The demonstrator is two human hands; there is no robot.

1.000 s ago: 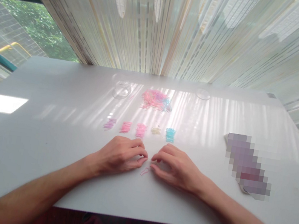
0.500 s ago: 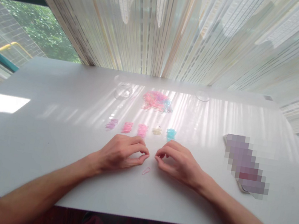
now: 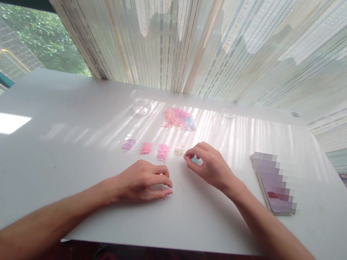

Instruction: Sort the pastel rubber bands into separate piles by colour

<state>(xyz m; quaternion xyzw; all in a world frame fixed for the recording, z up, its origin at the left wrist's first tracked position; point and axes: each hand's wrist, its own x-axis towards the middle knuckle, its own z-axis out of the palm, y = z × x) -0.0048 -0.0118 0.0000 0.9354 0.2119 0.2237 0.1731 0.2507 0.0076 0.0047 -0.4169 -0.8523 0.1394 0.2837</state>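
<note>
My right hand (image 3: 209, 165) is pinched at the right edge of the small yellow pile (image 3: 179, 152), partly covering the blue pile (image 3: 195, 159); what its fingertips hold is too small to name. My left hand (image 3: 145, 182) rests lower on the table, thumb and fingers apart, its thumb tip by a pink clip (image 3: 167, 196). A thin yellowish piece (image 3: 181, 187) lies between the hands. To the left are a purple pile (image 3: 128, 144), a red-pink pile (image 3: 146, 148) and a pink pile (image 3: 162, 151). A mixed heap (image 3: 179, 119) lies behind them.
Two clear round objects, one at back left (image 3: 140, 109) and one at back right (image 3: 228, 112), stand on the white table (image 3: 34, 186). A phone (image 3: 272, 186), partly blurred out, lies to the right. A striped curtain (image 3: 190, 30) hangs behind the table.
My right hand has moved up to the yellow pile. The fingers of my left hand have parted, and its thumb is now by the pink clip. A yellowish piece now shows between the hands.
</note>
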